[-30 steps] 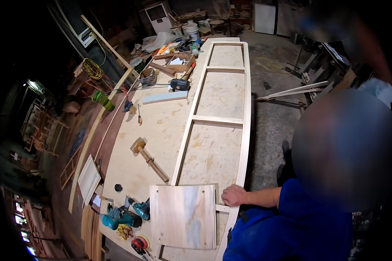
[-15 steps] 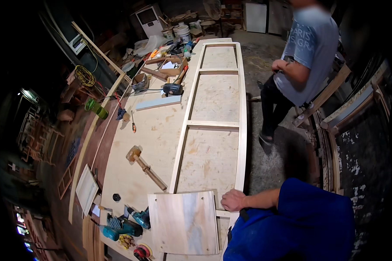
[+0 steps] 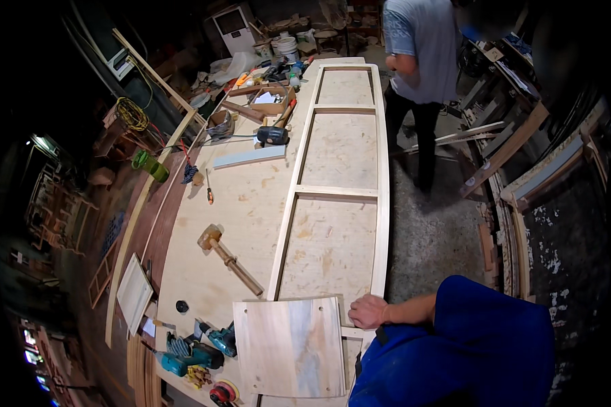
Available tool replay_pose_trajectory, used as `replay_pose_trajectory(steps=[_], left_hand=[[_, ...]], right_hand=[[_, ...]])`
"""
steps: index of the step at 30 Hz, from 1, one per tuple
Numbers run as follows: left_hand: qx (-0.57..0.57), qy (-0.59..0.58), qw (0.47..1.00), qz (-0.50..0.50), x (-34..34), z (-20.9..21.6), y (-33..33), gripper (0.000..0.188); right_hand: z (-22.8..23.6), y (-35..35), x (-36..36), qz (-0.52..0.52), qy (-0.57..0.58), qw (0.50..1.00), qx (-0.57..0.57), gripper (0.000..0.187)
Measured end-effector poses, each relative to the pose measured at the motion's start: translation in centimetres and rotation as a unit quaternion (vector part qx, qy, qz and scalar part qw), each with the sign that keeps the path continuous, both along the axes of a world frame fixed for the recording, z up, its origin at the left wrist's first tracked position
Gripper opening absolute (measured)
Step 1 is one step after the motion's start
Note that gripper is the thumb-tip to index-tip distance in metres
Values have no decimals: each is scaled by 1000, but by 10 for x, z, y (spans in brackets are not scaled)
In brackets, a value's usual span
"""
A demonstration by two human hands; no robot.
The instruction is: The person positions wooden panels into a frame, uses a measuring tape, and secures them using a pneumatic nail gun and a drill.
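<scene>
Co-worker (image 3: 422,57) now farther off at 1 o'clock, bench work undisturbed: your right hand (image 3: 368,312), fingers curled, grip impossible to tell, still rests on the frame (image 3: 383,224) at 5, beside the panel (image 3: 290,349) at 6; left hand unseen.

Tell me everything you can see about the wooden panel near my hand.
The panel looks like pale, bare wood, roughly square, with a grey-blue streak down its right half and small dark marks near corners. It lies flat across the near part of the frame, its left side reaching past it over the table. Your hand sits just right of it, apparently not touching.
</scene>
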State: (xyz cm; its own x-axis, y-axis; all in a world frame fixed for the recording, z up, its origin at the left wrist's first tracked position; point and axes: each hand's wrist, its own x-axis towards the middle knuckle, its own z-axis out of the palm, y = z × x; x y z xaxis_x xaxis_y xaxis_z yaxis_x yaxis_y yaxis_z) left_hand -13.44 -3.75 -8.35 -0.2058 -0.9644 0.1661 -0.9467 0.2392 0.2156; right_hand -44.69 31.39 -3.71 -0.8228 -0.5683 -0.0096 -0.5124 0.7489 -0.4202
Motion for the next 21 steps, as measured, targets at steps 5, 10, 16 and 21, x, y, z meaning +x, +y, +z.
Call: replay_pose_trajectory(steps=[5,10,16,21], left_hand=[[-4,-7,998,59,31,13,-8,80],[277,188,902,272,-24,107,44,86],[-18,-80,993,-80,67,50,13,70],[274,275,918,-84,-33,69,30,58]], right_hand=[[1,-23,-16,33,-4,999,6,21],[-1,14,-4,-24,-23,999,-16,18],[16,-21,-6,-8,33,999,-13,12],[9,-20,1,-10,49,998,-33,10]])
